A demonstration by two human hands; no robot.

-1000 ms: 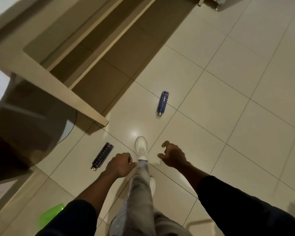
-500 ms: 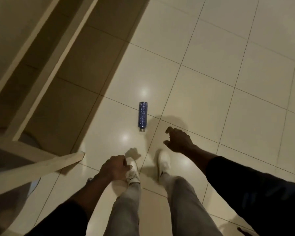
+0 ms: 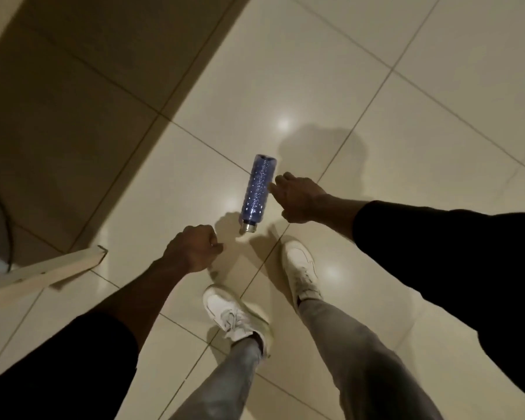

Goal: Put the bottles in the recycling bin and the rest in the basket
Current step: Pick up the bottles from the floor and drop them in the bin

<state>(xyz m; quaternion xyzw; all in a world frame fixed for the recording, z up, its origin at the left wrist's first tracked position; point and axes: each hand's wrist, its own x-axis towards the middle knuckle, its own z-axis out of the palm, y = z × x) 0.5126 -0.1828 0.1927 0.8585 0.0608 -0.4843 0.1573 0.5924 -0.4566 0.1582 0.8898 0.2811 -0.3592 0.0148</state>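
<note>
The far left part of the floor (image 3: 437, 86) lies in deep shadow, and a thin dark curve (image 3: 3, 204) there is too dim to identify. A pale wooden rail (image 3: 49, 266) juts in from the left edge, its other end cut off by the frame. Both dark sleeves and the grey trouser legs run out of the picture at the bottom. The palm sides of both hands are turned away from the camera.

Half a second ago the blue bottle (image 3: 257, 189) lay clear ahead of the right hand (image 3: 300, 198); now that hand has come right beside it. The feet have shifted too, the left shoe (image 3: 232, 312) now behind the right shoe (image 3: 300, 268).

The bottle lies on its side on the lit floor, across a tile joint, silver cap towards the person, just ahead of the right shoe. The right hand's fingers (image 3: 281, 180) are loosely bent and slightly apart, their tips at the bottle's right flank; whether they touch it cannot be told, and they are not closed round it. The left hand (image 3: 193, 248) hangs near the cap end, its fingers curled together into a fist with nothing visible in it.
</note>
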